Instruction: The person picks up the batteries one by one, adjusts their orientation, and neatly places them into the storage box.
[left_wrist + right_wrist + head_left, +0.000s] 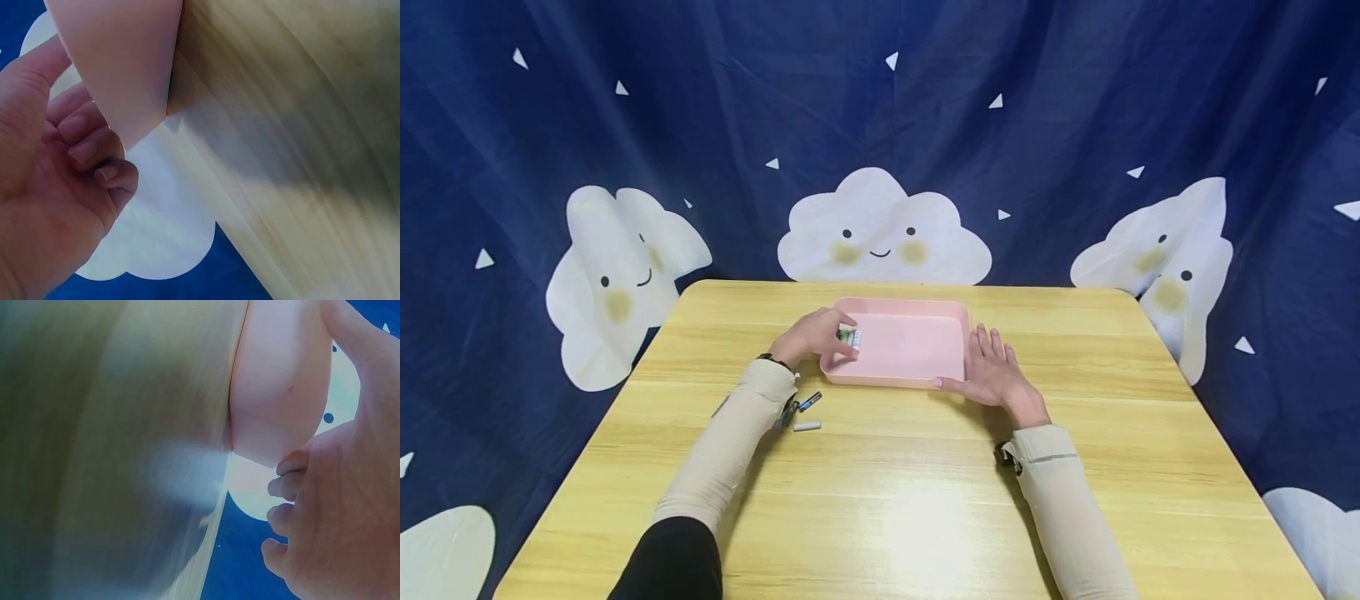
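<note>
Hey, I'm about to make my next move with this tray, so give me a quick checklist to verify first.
1. Pink rectangular plastic tray flat on the pale wood-grain table: ok.
2. Room in the tray: ok, most of its floor is bare.
3. Right hand at the tray's right end, fingers spread: ok.
4. Left hand's grip on the small white-and-green printed item: cannot tell; fingers curl around it, but firmness doesn't show.
5. Loose pieces out of the way: not ok; a slim blue-and-dark piece and a short white cylinder lie outside the tray, near the beige left sleeve, and might get bumped.
</note>
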A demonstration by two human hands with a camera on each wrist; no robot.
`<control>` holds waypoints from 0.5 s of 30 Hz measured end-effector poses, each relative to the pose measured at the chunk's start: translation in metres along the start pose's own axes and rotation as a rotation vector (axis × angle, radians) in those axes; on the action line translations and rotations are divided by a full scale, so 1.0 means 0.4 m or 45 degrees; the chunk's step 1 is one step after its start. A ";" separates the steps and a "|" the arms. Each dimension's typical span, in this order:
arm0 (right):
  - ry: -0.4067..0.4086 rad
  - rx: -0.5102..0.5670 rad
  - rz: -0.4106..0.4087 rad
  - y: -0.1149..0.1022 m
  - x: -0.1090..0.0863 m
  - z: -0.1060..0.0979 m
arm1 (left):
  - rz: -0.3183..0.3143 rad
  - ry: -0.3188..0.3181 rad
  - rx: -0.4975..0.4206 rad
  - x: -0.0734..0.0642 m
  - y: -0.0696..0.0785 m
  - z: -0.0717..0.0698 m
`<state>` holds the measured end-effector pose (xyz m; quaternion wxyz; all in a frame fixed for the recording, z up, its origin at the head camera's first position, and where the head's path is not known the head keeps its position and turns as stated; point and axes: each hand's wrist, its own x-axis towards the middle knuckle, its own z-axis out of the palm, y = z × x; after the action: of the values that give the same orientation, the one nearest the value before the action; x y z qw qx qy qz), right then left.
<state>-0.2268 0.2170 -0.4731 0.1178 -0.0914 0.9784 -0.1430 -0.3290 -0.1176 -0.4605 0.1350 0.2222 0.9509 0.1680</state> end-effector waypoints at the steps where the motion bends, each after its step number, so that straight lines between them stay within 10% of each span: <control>1: 0.002 -0.001 -0.002 0.000 0.000 0.001 | 0.016 0.007 -0.024 -0.004 -0.004 -0.002; 15: -0.003 -0.012 -0.012 0.006 0.009 0.004 | 0.115 0.219 -0.201 -0.079 -0.084 -0.065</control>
<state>-0.2302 0.2179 -0.4762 0.1179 -0.0969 0.9785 -0.1387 -0.3229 -0.1678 -0.4439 0.0622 0.2384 0.9317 0.2668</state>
